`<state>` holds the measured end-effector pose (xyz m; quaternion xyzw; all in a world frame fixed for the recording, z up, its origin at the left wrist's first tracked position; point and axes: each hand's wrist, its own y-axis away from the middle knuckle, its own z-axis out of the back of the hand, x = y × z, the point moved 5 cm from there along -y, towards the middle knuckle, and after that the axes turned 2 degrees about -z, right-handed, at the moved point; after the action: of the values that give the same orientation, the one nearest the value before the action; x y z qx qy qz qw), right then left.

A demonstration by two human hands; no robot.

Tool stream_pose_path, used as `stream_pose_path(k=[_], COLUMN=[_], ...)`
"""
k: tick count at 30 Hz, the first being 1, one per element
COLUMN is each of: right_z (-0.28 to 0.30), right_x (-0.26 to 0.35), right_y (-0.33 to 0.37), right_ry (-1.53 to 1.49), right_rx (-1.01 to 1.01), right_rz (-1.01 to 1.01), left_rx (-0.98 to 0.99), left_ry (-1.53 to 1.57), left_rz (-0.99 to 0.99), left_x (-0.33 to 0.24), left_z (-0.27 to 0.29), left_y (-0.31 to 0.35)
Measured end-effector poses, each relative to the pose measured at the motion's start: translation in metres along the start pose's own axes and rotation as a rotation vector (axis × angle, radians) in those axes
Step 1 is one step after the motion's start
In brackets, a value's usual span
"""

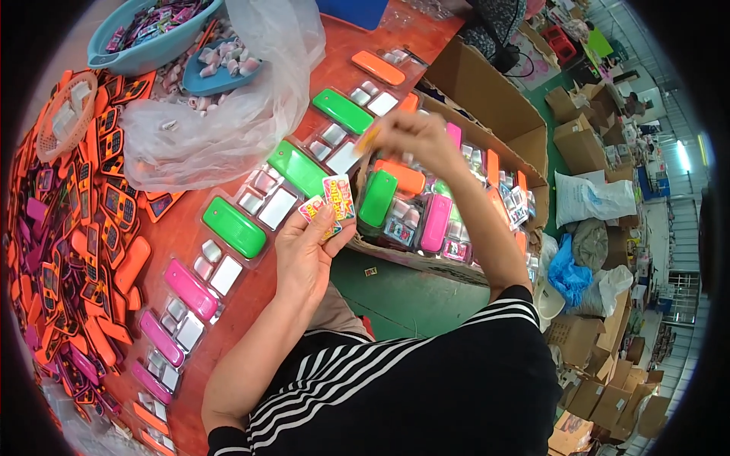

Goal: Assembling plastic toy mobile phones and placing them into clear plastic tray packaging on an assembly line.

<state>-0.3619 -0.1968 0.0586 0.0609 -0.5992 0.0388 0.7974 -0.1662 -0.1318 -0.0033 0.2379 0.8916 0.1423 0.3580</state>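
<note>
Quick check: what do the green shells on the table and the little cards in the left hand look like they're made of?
Green shells: seemingly glossy moulded plastic, with highlights on rounded edges. Cards in the left hand: probably printed paper or thin card, flat and colourful; which one can't be told.
</note>
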Motion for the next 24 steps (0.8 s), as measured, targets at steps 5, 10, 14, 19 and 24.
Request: stream_pose_path(k=[5, 10, 14, 19, 24], right_z=[0.104, 0.116, 0.111, 0.11, 0.079], right_x=[-0.012, -0.053, -0.055, -0.05, -0.033], right_y=[-0.044, -0.085, -0.083, -0.082, -0.07], right_ry=[0.838, 1.713, 1.778, 1.634, 1.163], right_rx=[-0.55, -0.363, -0.421, -0.438, -0.5], right_rz=[0.348, 0.309, 0.484, 0.211, 0.184], left_rx=[0.031, -0.017, -0.058, -0.078, -0.087], left_ry=[-0.004, -0.012, -0.02, -0.015, 0.055], left_rz=[0.039, 0.033, 0.021, -0.001, -0.045], left_x=[0.002, -0.003, -0.005, -0.006, -0.013], left_z=[0.002, 0.01, 0.024, 0.034, 0.052], left_y=[0.006, 0.012, 0.015, 0.022, 0.031])
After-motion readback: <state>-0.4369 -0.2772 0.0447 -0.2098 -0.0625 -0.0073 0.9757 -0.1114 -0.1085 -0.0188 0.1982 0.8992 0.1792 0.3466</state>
